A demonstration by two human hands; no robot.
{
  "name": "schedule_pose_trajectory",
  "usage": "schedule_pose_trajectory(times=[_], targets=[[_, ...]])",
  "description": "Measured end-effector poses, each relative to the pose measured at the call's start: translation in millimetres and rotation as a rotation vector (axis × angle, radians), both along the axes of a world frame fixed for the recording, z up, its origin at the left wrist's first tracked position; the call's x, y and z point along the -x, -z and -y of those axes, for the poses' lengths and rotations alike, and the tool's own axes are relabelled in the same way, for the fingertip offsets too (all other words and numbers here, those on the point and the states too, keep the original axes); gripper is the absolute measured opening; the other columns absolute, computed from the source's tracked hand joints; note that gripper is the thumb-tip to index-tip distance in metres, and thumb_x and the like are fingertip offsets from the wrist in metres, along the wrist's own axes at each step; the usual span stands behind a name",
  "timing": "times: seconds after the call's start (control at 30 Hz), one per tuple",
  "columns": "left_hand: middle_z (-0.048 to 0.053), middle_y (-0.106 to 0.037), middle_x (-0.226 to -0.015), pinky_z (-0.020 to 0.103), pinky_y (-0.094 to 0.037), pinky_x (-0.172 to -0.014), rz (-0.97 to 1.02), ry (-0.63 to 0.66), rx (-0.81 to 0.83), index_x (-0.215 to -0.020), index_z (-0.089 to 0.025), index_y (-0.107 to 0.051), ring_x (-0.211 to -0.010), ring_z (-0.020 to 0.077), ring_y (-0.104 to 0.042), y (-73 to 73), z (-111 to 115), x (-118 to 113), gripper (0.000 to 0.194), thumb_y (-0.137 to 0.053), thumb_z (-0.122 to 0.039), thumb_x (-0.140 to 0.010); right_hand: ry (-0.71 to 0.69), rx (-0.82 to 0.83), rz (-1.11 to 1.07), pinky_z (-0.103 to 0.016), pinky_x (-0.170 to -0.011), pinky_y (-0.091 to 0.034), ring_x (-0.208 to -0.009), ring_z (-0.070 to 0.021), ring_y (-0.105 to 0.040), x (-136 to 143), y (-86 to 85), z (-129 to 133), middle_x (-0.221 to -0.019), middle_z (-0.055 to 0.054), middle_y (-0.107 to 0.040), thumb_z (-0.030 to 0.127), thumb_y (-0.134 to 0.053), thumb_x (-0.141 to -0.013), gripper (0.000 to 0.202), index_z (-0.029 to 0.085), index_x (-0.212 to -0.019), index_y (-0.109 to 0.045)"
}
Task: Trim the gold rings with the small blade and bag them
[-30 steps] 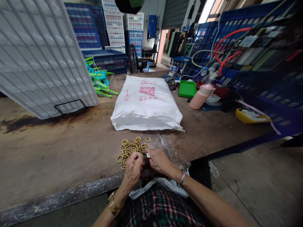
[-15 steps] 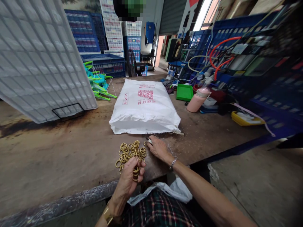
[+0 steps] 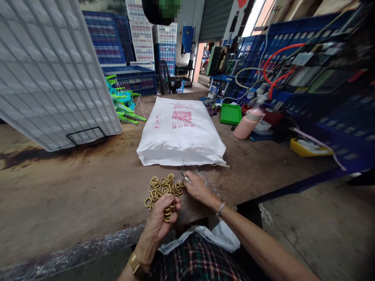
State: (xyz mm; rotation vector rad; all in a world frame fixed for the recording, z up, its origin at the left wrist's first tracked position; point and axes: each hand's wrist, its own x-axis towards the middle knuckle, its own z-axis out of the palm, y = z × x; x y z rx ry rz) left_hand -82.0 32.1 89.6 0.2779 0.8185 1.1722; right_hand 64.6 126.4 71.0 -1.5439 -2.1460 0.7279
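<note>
Cloth in a dark plaid weave (image 3: 195,255) covered the person's front, nearest the table edge. A gold-toned watch (image 3: 136,265) was fitted on the left wrist and a silver metal bangle (image 3: 220,208) on the right.

The left hand (image 3: 161,212) was positioned palm-inward at the near side of the table. Its fingers were curled around a stack of brass-coloured metal rings (image 3: 168,214), with the thumb pressed over the top. The right hand (image 3: 198,188) was positioned farther forward, fingers drawn together and pinching a small pale-handled tool (image 3: 186,178) with a dark, narrow tip. Whether these fingers also touched a ring could not be told.

A loose heap of matching rings (image 3: 155,183) lay on the brown wooden table (image 3: 88,195), just beyond the left hand and to the left of the right hand.

Beyond the heap, a white woven sack (image 3: 181,136) with red print lay flat. On the left stood a white ribbed plastic crate (image 3: 58,78). To the right of the sack were a shallow green plastic tray (image 3: 230,114), a pink bottle (image 3: 245,127) and, farther right, a yellow plastic tray (image 3: 301,149).

Behind the table stood a black fan (image 3: 164,76) and stacked blue plastic crates (image 3: 102,37).
</note>
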Motion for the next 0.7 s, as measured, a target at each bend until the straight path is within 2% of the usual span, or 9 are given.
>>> schedule_pose_trajectory(times=[0.07, 0.13, 0.2, 0.23, 0.33, 0.4, 0.5, 0.6, 0.7], targets=[[-0.003, -0.054, -0.06, 0.013, -0.025, -0.034, -0.202, -0.04, -0.062, -0.068, -0.017, -0.051, -0.046, 0.0058, -0.047, 2.5, -1, -2, 0.026, -0.069, -0.036, -0.067, -0.017, 0.082, -0.186, -0.021, -0.058, -0.031, -0.062, -0.0109, -0.046, 1, -4.1, 8, -0.066, 0.002, -0.053, 0.018, -0.043, -0.078, 0.011, 0.017, -0.075, -0.053], [-0.006, -0.05, -0.051, 0.015, -0.028, -0.035, -0.494, -0.099, -0.14, -0.073, -0.018, -0.056, -0.039, 0.0054, -0.041, 5.6, -2, -3, 0.022, -0.064, -0.039, -0.071, -0.008, 0.212, -0.356, -0.019, -0.055, -0.031, -0.058, -0.0092, -0.043, 3, -9.9, 16, -0.062, 0.004, -0.049, 0.019, -0.044, -0.075, 0.009, 0.017, -0.07, -0.052], [-0.004, -0.057, -0.057, 0.018, -0.037, -0.043, -0.749, -0.148, -0.244, -0.083, -0.019, -0.063, -0.045, 0.008, -0.048, 7.5, -2, -3, 0.019, -0.063, -0.035, -0.073, 0.013, 0.381, -0.495, -0.018, -0.048, -0.028, -0.05, -0.0071, -0.037, 5, -16.5, 23, -0.056, 0.007, -0.043, 0.021, -0.046, -0.072, 0.006, 0.018, -0.069, -0.049], [-0.001, -0.062, -0.065, 0.02, -0.043, -0.052, -0.83, -0.157, -0.306, -0.087, -0.02, -0.065, -0.055, 0.0107, -0.055, 7.4, -3, -3, 0.019, -0.063, -0.031, -0.072, 0.027, 0.474, -0.552, -0.017, -0.044, -0.025, -0.046, -0.0061, -0.034, 6, -19.8, 26, -0.053, 0.008, -0.039, 0.022, -0.046, -0.072, 0.005, 0.018, -0.069, -0.048], [0.004, -0.069, -0.087, 0.027, -0.044, -0.079, -0.924, -0.127, -0.464, -0.086, -0.021, -0.07, -0.084, 0.0179, -0.06, 3.5, -3, -2, 0.016, -0.062, -0.022, -0.072, 0.057, 0.73, -0.687, -0.018, -0.036, -0.016, -0.035, -0.0045, -0.021, 9, -28.0, 33, -0.047, 0.012, -0.031, 0.027, -0.048, -0.072, 0.007, 0.02, -0.073, -0.046], [0.005, -0.069, -0.085, 0.027, -0.043, -0.079, -0.916, -0.088, -0.491, -0.082, -0.021, -0.071, -0.083, 0.0182, -0.06, -0.3, -4, -2, 0.014, -0.061, -0.021, -0.073, 0.06, 0.828, -0.746, -0.018, -0.034, -0.013, -0.033, -0.004, -0.017, 10, -31.2, 36, -0.047, 0.012, -0.032, 0.03, -0.049, -0.072, 0.01, 0.021, -0.076, -0.045], [0.001, -0.063, -0.064, 0.023, -0.042, -0.062, -0.865, -0.062, -0.441, -0.075, -0.02, -0.07, -0.063, 0.0148, -0.056, -3.8, -3, -2, 0.01, -0.062, -0.024, -0.073, 0.061, 0.829, -0.741, -0.018, -0.034, -0.013, -0.033, -0.0034, -0.018, 11, -31.8, 39, -0.05, 0.011, -0.039, 0.036, -0.049, -0.074, 0.016, 0.021, -0.074, -0.045], [-0.004, -0.05, -0.049, 0.019, -0.035, -0.046, -0.809, -0.043, -0.326, -0.068, -0.018, -0.064, -0.044, 0.0094, -0.044, -3.6, -2, -3, 0.016, -0.062, -0.032, -0.073, 0.033, 0.665, -0.651, -0.018, -0.037, -0.019, -0.038, -0.0039, -0.026, 12, -30.4, 40, -0.049, 0.009, -0.038, 0.039, -0.048, -0.077, 0.024, 0.018, -0.065, -0.045], [-0.006, -0.046, -0.046, 0.017, -0.029, -0.037, -0.756, 0.02, -0.229, -0.067, -0.017, -0.056, -0.036, 0.006, -0.037, -0.8, -1, -4, 0.027, -0.057, -0.042, -0.076, -0.015, 0.507, -0.605, -0.017, -0.046, -0.027, -0.049, -0.0055, -0.036, 13, -29.8, 41, -0.054, 0.007, -0.041, 0.036, -0.049, -0.076, 0.025, 0.017, -0.061, -0.045]])
